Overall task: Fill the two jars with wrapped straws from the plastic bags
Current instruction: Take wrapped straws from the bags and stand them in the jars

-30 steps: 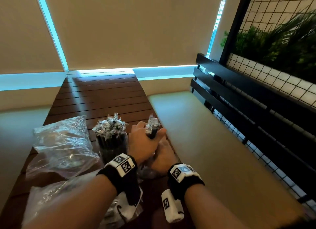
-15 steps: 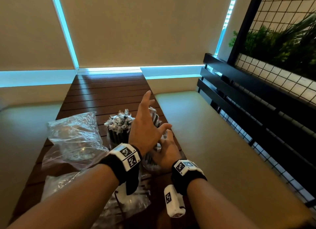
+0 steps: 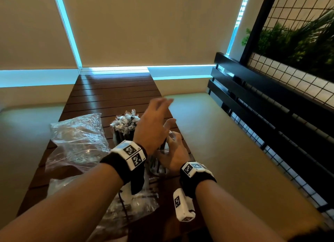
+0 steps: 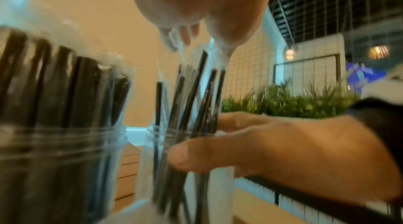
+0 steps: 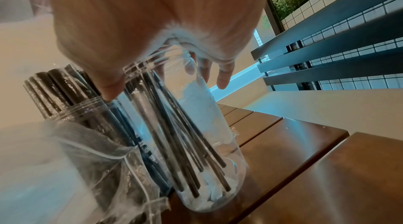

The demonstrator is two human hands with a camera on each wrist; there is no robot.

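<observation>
A clear jar (image 3: 124,131) packed with wrapped black straws stands on the brown slatted table (image 3: 112,93). To its right is a second clear jar (image 5: 207,158) holding a loose bunch of wrapped straws (image 5: 174,133). My right hand (image 3: 175,151) grips this jar near its rim, thumb on one side and fingers on the other. Above the jar's straws hovers my left hand (image 3: 153,126), open with spread fingers and holding nothing. In the head view it hides most of the second jar (image 3: 159,166).
A crumpled clear plastic bag (image 3: 79,138) lies left of the jars, and another bag (image 3: 137,203) lies under my left wrist near the table's front. Cream benches flank the table. A black slatted rail (image 3: 262,101) and a wire grid with plants run along the right.
My left hand held a bunch of straws over the second jar, then let go and opened; it now hovers open above the jar. The right hand kept its hold.
</observation>
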